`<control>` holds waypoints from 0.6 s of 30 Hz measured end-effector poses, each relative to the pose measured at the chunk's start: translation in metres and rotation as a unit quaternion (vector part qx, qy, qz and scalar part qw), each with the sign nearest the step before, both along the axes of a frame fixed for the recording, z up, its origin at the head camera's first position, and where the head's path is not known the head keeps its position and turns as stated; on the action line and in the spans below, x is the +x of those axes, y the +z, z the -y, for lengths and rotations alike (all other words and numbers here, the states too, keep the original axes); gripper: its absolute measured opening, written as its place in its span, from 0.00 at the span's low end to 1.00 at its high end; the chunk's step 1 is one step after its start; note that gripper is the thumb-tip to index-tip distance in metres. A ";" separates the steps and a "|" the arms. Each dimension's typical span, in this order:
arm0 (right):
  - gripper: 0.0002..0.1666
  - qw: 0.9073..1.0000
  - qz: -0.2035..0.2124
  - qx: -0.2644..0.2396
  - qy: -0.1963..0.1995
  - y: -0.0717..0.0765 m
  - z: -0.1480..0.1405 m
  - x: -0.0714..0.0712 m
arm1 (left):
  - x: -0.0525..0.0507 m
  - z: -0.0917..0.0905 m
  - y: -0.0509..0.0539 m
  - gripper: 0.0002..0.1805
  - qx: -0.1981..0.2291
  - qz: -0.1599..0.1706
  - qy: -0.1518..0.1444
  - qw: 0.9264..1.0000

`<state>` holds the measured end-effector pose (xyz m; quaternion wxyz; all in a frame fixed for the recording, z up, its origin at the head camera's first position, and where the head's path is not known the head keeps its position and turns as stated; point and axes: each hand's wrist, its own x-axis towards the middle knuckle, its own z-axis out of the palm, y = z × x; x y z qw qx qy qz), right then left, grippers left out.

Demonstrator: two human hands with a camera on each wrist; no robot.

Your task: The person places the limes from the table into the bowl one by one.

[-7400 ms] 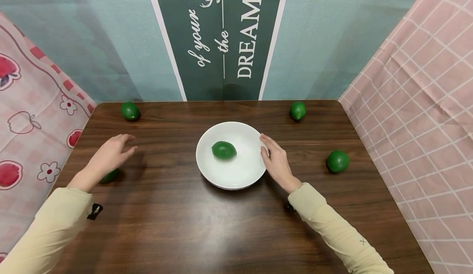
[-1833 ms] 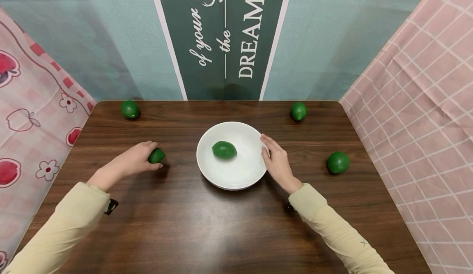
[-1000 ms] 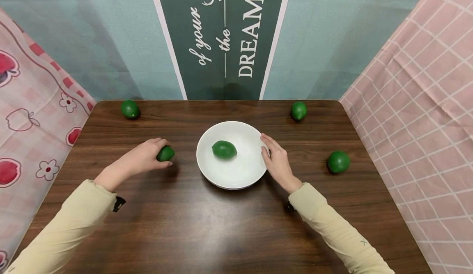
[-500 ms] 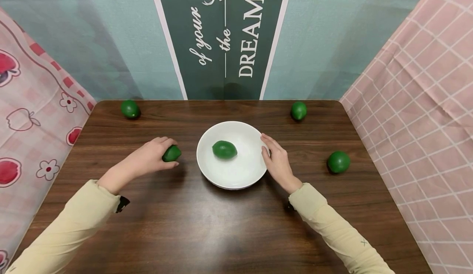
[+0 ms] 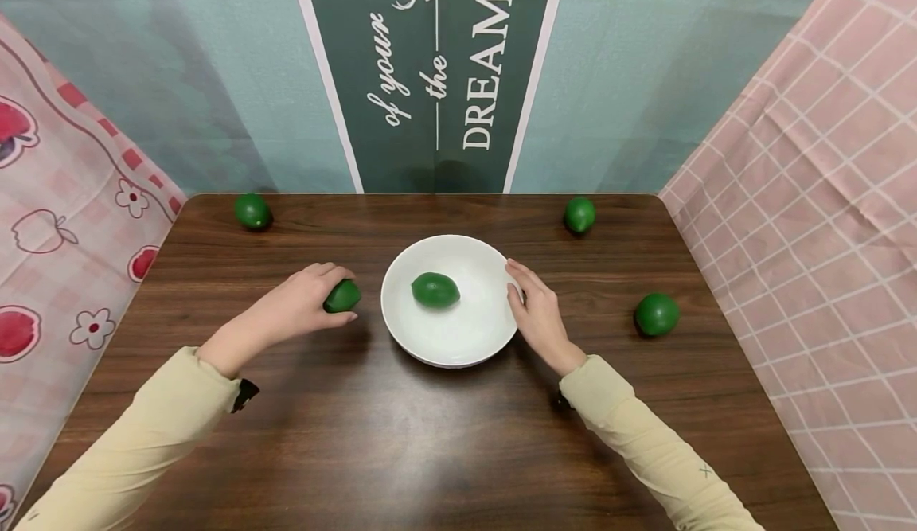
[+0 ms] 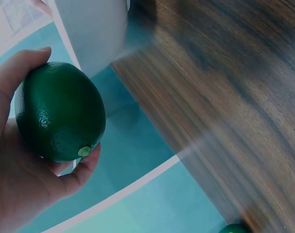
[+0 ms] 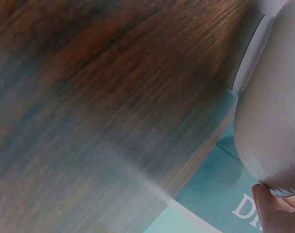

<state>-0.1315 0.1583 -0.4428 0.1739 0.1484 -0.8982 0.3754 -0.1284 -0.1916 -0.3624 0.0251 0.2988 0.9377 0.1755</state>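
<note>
At nine o'clock from the white bowl (image 5: 476, 326), apart from its rim, holds a green lime (image 5: 343, 296) in the left grip (image 5: 310, 300), with thumb and fingers curled round the fruit and raised above the tabletop (image 5: 401, 459). Shows a pale nub (image 6: 84, 151) on that lime in the left wrist view. Between two and three o'clock on the bowl, grasps the rim with the right grip (image 5: 542, 314) (thumb over the edge, a fingertip against the outer wall in the right wrist view). Inside the bowl, has a second lime (image 5: 435, 290) lying toward ten o'clock of the middle. Farther out on the tabletop, has a third lime (image 5: 253, 212) at ten o'clock near the far edge, a fourth lime (image 5: 579, 215) at two o'clock, also near that edge, and a fifth lime (image 5: 656, 314) at three o'clock, well apart from the right grip. Wears pale sleeves (image 5: 154, 415) on both arms.
</note>
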 end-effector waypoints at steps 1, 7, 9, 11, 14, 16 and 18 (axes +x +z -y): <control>0.19 1.000 0.000 0.000 0.001 0.000 0.000 0.000 | 0.000 -0.001 0.000 0.24 0.002 -0.001 -0.001 1.000; 0.19 1.000 0.000 0.000 0.002 0.000 0.000 0.000 | 0.001 -0.006 0.003 0.23 0.022 -0.008 -0.004 1.000; 0.19 1.000 -0.001 0.001 0.001 0.000 0.000 0.000 | 0.001 -0.008 0.003 0.24 0.029 -0.011 -0.003 1.000; 0.19 1.000 -0.002 0.002 0.001 0.000 0.000 -0.001 | 0.001 -0.011 0.004 0.24 0.035 -0.015 -0.002 0.999; 0.19 1.000 0.000 0.002 0.000 0.000 0.000 0.000 | 0.000 -0.015 0.004 0.25 0.042 -0.023 -0.001 0.999; 0.20 1.000 0.000 0.001 0.001 0.000 0.000 0.000 | -0.001 -0.018 0.005 0.25 0.047 -0.029 -0.003 0.998; 0.20 1.000 0.001 0.000 0.001 0.000 0.000 0.000 | -0.002 -0.021 0.006 0.25 0.051 -0.033 -0.007 0.998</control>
